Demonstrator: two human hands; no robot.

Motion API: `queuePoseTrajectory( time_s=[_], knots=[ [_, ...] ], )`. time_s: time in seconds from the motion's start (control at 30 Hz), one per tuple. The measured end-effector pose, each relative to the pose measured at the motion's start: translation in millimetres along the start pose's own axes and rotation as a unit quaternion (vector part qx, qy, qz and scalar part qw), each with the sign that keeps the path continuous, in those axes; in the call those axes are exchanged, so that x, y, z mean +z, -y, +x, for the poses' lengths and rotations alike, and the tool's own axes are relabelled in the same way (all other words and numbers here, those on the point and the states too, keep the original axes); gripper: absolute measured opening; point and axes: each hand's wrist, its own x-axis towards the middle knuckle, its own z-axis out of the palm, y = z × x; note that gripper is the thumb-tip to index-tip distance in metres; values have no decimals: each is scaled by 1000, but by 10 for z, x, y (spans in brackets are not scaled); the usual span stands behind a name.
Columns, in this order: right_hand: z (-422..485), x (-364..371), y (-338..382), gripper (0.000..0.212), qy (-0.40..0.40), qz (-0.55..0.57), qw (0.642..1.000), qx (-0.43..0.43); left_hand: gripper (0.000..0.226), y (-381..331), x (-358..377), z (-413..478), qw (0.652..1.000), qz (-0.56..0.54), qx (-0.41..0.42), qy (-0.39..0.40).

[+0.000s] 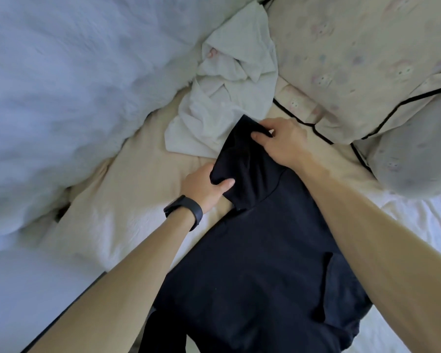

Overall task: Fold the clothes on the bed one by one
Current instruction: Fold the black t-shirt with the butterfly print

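Observation:
A dark navy garment (252, 263) lies spread on the bed in front of me, its far end bunched between my hands. My left hand (204, 187), with a black wristband, grips the near left side of that bunched end, thumb on top. My right hand (280, 141) pinches the far right corner of the same end. Just beyond, a crumpled white garment (222, 98) lies on the bed, its near edge partly under the navy cloth.
A fluffy pale blue blanket (61, 85) fills the left side. Cream pillows with black piping (367, 59) sit at the back right. The cream sheet (127, 194) shows on the left, and the bed's dark edge (69, 309) runs along the lower left.

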Motion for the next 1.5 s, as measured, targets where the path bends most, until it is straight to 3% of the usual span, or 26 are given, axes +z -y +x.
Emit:
queuePoseTrajectory(
  time_s=[0.13, 0.2, 0.27, 0.33, 0.4, 0.47, 0.57, 0.63, 0.73, 0.83, 0.93, 1.07, 1.27, 1.33, 1.43, 1.5],
  knots=[
    [-316, -62, -163, 10, -63, 123, 990, -22, 19, -69, -10, -157, 995, 35, 27, -86],
    [-594, -141, -269, 19, -112, 217, 970, 11, 24, -159, 29, -291, 986, 69, 73, -135],
    [-984, -213, -457, 30, -166, 310, 935, 47, 20, -233, 129, -453, 953, 110, 214, -182],
    [-1431, -202, -751, 46, -185, 353, 915, 60, 16, -284, 294, -646, 891, 156, 377, -201],
    [-1823, -87, -1138, 68, -150, 344, 922, 99, 15, -232, 548, -838, 836, 190, 492, -149],
    [-2098, 119, -1609, 80, -83, 233, 958, 143, 19, -73, 846, -998, 783, 259, 563, -45],
    [-2322, 347, -2039, 55, 20, 77, 976, 204, 61, 186, 1139, -1092, 722, 432, 523, 137],
    [-2284, 386, -2037, 53, 6, 110, 969, 221, 91, 254, 1134, -1012, 750, 496, 411, 150],
    [-1916, 380, -1803, 51, -59, 183, 957, 218, 101, 243, 1059, -791, 820, 498, 279, 47],
    [-1438, 331, -1566, 74, -33, 256, 933, 251, 71, 237, 976, -593, 832, 488, 263, 28],
    [-1027, 276, -1468, 59, -29, 234, 937, 258, 37, 227, 839, -516, 850, 462, 246, 59],
    [-649, 363, -1409, 23, -114, 360, 902, 208, 34, 374, 660, -496, 921, 372, 108, 31],
    [-563, 463, -1393, 49, -62, 325, 914, 234, 25, 252, 698, -358, 979, 185, 8, 84],
    [-571, 461, -1391, 50, -58, 284, 927, 237, 20, 138, 760, -335, 986, 149, 1, 79],
    [-531, 521, -1323, 50, -93, 303, 928, 197, 38, 78, 836, -246, 965, 248, 48, 66],
    [-517, 554, -1274, 54, -111, 367, 903, 193, 40, 74, 848, -182, 947, 309, 61, 58]
  ],
)
